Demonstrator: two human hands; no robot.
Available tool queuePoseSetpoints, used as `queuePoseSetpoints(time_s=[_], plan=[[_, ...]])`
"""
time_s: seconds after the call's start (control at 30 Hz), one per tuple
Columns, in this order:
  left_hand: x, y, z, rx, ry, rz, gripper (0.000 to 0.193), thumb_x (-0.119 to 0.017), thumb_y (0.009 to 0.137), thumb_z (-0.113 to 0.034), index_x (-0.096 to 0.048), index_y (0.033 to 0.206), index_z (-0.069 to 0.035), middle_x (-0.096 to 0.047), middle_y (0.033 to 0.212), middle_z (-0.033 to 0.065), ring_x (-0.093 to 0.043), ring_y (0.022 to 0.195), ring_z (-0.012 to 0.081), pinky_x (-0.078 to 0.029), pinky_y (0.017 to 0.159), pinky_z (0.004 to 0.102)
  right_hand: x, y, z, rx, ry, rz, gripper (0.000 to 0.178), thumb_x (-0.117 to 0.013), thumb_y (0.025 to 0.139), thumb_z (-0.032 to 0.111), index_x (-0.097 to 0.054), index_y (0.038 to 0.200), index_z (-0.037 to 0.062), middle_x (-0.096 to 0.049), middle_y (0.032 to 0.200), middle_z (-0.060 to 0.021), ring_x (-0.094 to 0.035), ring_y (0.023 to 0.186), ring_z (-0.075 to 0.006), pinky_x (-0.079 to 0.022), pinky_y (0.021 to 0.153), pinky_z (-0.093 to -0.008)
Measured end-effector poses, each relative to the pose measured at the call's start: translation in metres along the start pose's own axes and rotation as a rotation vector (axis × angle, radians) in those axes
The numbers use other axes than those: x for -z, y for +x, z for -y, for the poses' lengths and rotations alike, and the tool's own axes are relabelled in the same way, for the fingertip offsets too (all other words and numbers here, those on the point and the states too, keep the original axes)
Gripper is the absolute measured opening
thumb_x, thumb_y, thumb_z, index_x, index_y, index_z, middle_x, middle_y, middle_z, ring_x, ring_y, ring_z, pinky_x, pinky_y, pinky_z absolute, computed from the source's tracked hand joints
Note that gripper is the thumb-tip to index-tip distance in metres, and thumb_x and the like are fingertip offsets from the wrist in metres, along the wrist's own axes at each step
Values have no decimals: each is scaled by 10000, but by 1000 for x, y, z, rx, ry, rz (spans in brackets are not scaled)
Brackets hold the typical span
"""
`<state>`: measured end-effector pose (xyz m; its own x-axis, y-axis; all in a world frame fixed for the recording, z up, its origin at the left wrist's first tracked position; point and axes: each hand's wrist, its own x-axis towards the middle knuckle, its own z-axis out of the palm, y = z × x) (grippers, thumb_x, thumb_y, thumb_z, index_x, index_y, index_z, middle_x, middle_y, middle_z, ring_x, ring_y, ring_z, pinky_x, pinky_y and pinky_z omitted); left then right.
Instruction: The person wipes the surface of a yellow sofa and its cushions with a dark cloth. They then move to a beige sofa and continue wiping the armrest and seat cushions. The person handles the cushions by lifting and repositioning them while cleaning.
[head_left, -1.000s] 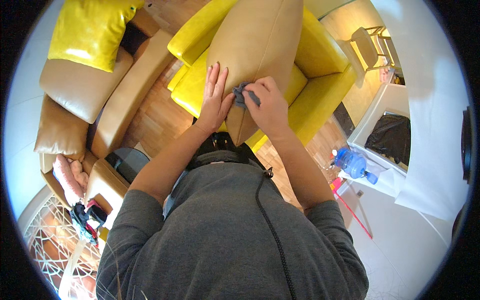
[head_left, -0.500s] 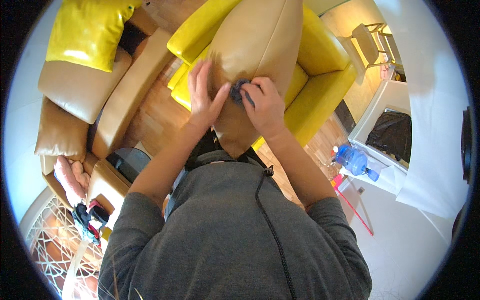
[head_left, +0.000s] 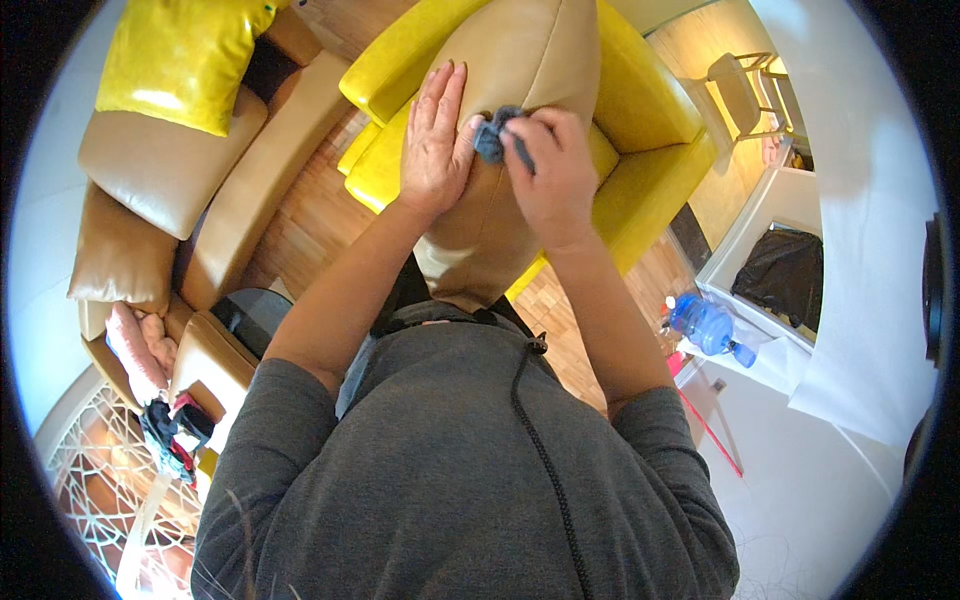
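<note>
A person in a dark gray shirt (head_left: 460, 450) lays the left hand (head_left: 436, 155), fingers extended, on a tan cushion (head_left: 505, 55) while the right hand (head_left: 556, 180) grips a crumpled gray cloth (head_left: 490, 142) at its seam. The cushion stretches from the person's waist across a yellow armchair (head_left: 655, 205). At left, a yellow pillow (head_left: 180, 70) overlaps a beige one (head_left: 165, 165).
</note>
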<state>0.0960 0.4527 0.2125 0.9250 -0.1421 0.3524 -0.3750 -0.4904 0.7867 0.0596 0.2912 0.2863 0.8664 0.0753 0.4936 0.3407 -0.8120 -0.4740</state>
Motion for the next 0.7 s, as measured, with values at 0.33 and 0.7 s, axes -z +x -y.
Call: queuePoseSetpoints(time_s=[0.33, 0.7], plan=[[7, -8, 6, 55, -35, 3, 615, -528, 1058, -323, -352, 1600, -93, -333, 1645, 169, -286, 1532, 368, -225, 1235, 507, 5, -24, 20, 43, 102, 66, 186, -791, 823, 116, -700, 985, 120, -625, 1015, -101, -664, 891, -312, -557, 736, -398], [5, -26, 6, 28, 8, 5, 594, -539, 1035, -229, -372, 1592, -105, -334, 1643, 167, -285, 1534, 378, -232, 1237, 518, -8, -9, 12, 58, -45, 88, 188, -790, 836, 130, -710, 1006, 119, -626, 1021, -95, -660, 938, -312, -558, 781, -413]])
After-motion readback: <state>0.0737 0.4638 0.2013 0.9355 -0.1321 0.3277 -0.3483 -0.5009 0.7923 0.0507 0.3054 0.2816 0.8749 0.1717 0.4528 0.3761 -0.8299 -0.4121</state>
